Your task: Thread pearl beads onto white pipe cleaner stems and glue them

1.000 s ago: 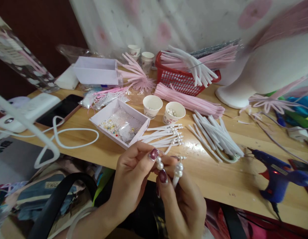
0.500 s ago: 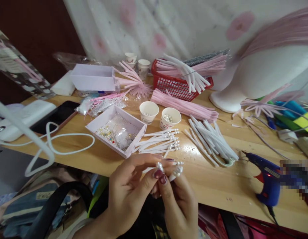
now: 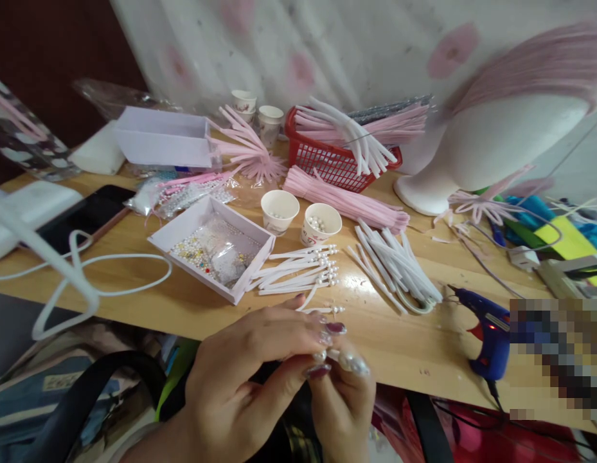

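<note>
Fingers of left hand (image 3: 250, 379) and right hand (image 3: 344, 408) pinch a pearl-tipped white stem (image 3: 352, 364) together just before the tabletop (image 3: 414, 347) edge, with more such stems (image 3: 298, 275), 2 paper cups (image 3: 279, 211) and a red basket (image 3: 334, 164) farther back.

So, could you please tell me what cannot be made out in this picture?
Head view, all:
Pearl stick: blurred, mostly hidden by the fingers of left hand and right hand.
Right hand's wrist: cut off by the bottom edge.
Glue gun: rear covered by a pixelated patch.
Far paper cups: insides hidden by their walls.
</note>
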The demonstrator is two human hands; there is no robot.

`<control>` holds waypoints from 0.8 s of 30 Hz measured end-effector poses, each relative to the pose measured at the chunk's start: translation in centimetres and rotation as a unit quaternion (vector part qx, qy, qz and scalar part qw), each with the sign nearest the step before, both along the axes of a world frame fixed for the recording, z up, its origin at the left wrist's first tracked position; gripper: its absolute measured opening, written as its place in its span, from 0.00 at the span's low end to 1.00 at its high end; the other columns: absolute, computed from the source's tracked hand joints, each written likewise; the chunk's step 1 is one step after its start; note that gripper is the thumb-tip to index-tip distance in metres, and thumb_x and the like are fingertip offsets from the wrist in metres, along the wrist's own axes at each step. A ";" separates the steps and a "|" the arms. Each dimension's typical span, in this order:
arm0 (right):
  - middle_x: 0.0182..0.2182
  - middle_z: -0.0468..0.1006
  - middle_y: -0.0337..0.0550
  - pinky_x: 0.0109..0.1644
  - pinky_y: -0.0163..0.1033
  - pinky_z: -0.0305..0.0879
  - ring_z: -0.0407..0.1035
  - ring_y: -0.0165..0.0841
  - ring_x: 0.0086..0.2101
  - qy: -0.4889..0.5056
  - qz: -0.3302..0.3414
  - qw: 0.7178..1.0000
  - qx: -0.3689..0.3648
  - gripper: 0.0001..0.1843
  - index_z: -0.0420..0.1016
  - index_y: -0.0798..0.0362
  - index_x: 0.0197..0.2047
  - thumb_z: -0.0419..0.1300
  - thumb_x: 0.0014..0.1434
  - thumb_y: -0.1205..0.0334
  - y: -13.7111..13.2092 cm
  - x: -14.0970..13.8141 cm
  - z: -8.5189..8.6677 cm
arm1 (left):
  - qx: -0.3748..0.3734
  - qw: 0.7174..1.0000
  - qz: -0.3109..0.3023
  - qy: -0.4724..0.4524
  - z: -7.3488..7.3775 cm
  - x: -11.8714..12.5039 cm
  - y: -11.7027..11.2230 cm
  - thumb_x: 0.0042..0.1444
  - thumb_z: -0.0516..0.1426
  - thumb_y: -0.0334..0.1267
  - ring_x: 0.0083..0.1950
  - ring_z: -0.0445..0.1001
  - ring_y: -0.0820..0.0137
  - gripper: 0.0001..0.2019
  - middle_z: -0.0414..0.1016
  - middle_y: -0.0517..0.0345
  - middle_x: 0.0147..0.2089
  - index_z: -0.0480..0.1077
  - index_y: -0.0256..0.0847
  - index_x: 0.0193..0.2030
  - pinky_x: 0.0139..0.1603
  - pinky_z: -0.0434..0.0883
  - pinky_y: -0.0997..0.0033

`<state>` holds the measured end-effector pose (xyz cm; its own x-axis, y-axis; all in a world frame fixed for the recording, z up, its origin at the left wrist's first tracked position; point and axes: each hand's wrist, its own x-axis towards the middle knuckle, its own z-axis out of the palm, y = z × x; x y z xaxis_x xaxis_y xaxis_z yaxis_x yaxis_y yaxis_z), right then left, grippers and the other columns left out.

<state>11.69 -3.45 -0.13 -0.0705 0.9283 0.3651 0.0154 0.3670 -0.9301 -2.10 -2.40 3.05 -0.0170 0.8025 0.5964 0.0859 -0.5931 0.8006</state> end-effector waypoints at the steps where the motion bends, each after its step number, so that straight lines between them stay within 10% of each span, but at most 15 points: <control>1: 0.40 0.86 0.40 0.42 0.38 0.73 0.78 0.36 0.36 0.003 0.004 1.000 0.002 0.13 0.83 0.37 0.53 0.58 0.74 0.60 0.0 0.0 0.1 | 0.005 1.000 -0.002 0.004 0.1 0.0 0.1 0.59 0.64 0.23 0.49 0.86 0.69 0.14 0.89 0.58 0.46 0.78 0.43 0.49 0.60 0.79 0.72; 12: 0.38 0.87 0.40 0.45 0.40 0.76 0.81 0.37 0.39 -0.017 -0.028 0.999 0.035 0.11 0.83 0.39 0.51 0.60 0.73 0.60 0.2 0.0 0.4 | -0.076 0.994 -0.048 -0.062 -0.4 0.1 -0.4 0.60 0.64 0.23 0.49 0.86 0.70 0.16 0.88 0.60 0.47 0.78 0.46 0.50 0.54 0.81 0.77; 24: 0.31 0.82 0.41 0.36 0.38 0.71 0.75 0.34 0.30 0.004 -0.024 0.999 -0.040 0.11 0.86 0.46 0.42 0.61 0.70 0.66 0.2 -0.4 1.4 | -0.343 0.864 -0.100 -0.355 0.1 1.2 -0.2 0.59 0.69 0.36 0.40 0.87 0.67 0.02 0.89 0.55 0.40 0.84 0.47 0.39 0.40 0.83 0.77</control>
